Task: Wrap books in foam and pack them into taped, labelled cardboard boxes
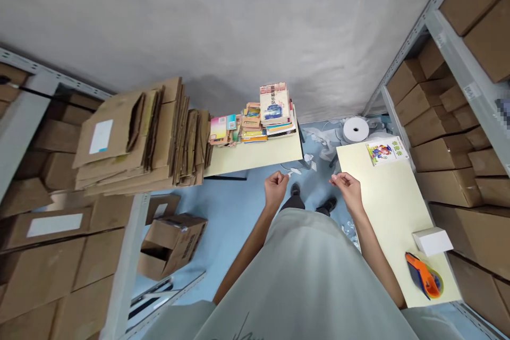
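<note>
My left hand (275, 191) is closed in a fist in front of my body, over the floor between two tables. Whatever it may hold is hidden, and a small white scrap (295, 171) shows just past its fingers. My right hand (348, 190) has thumb and fingers pinched together beside the left edge of the right table (392, 202). Nothing can be made out between those fingertips. Closest to the right hand on that table lies a picture book (387, 151) with a white and green cover.
Flattened cardboard boxes (131, 138) and book stacks (274, 103) cover the left table (255, 154). An orange tape dispenser (427, 277) and a white box (432, 241) sit on the right table. A white roll (356, 129) stands behind it. An open carton (171, 244) is on the floor; carton-filled shelves flank both sides.
</note>
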Action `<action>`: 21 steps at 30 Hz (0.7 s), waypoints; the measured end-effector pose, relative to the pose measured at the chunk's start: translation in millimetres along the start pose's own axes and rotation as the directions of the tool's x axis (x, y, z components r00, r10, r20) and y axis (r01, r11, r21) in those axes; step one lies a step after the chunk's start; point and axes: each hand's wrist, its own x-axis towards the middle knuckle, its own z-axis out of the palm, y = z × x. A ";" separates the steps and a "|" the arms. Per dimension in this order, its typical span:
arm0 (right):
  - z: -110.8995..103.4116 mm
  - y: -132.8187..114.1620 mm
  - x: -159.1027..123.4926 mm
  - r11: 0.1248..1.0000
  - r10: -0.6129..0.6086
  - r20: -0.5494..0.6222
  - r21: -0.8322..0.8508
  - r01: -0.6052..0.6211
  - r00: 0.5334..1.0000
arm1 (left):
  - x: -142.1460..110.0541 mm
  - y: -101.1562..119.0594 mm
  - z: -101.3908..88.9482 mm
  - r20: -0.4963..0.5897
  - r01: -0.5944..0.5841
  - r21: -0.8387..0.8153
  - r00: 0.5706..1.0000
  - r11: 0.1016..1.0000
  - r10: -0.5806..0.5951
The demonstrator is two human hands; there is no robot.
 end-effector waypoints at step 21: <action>305.2 -26.4 2.4 0.972 -0.009 0.324 -0.221 0.084 0.946 | 100.0 29.8 -265.5 -0.308 -0.102 -0.155 0.950 0.983 0.050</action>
